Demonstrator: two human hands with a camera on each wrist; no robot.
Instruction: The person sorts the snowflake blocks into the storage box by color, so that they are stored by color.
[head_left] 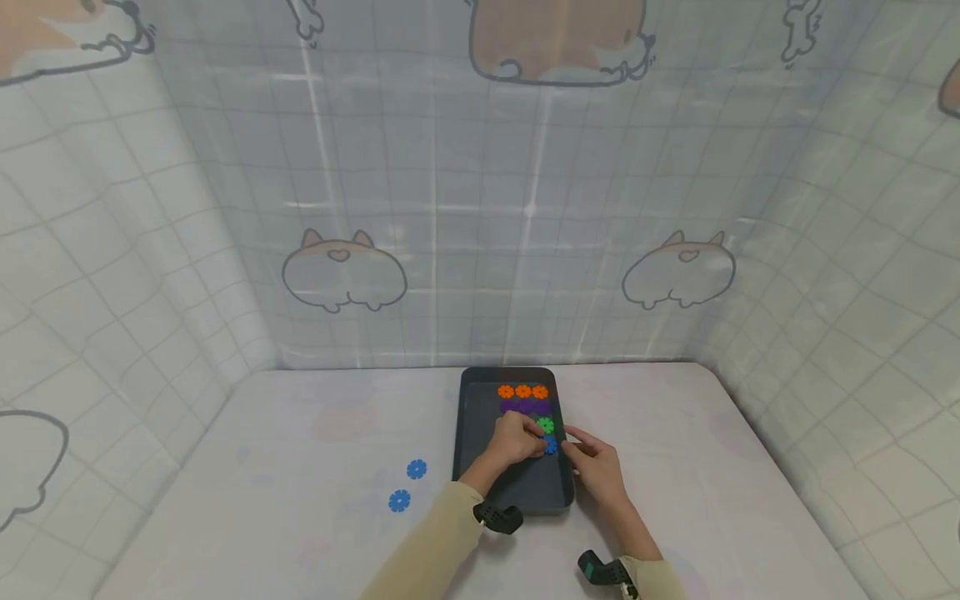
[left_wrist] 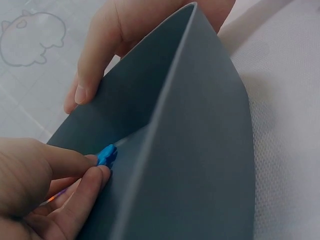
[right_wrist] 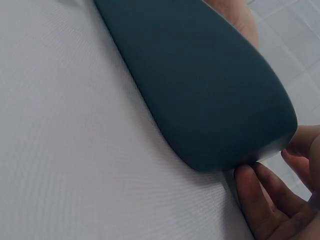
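My left hand [head_left: 512, 439] reaches into a dark grey tray [head_left: 480, 483] and pinches a blue flower-shaped disc [left_wrist: 107, 155] between thumb and fingers, close to the tray's right wall. Just beyond this disc lies a green flower-shaped disc [head_left: 545, 426]. Farther back are a row of purple discs [head_left: 525, 407], partly covered by the left hand, and a row of orange discs [head_left: 522, 392]. My right hand [head_left: 600, 471] grips the tray's right side from outside; its fingers [right_wrist: 250, 187] touch the outer wall, and in the left wrist view a fingertip bends over the rim.
Two more blue flower-shaped discs [head_left: 416, 469] lie on the white tablecloth [head_left: 315, 467] left of the tray. A curtain with a grid and animal drawings [head_left: 480, 208] hangs behind the table and along both sides.
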